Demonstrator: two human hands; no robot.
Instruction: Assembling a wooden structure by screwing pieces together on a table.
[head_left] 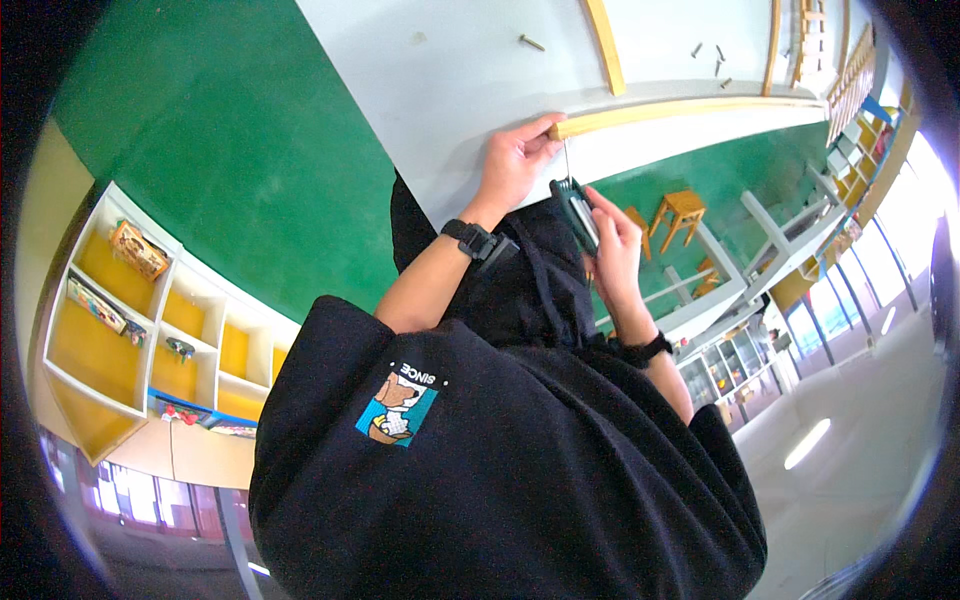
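At the near edge of the pale tabletop, my left hand pinches the end of a long wooden strip, which runs off to the right. A folding hex key set with a dark green handle is gripped in my right hand. One thin key is folded out of it and points up to the strip's end, just beside my left fingertips. Whether the key sits in a screw head there is too small to tell.
On the tabletop lie a bolt, several smaller screws and another wooden strip. Slatted wooden pieces are farther right. Beyond the table edge, a wooden stool stands on the green floor. A white cubby shelf is at left.
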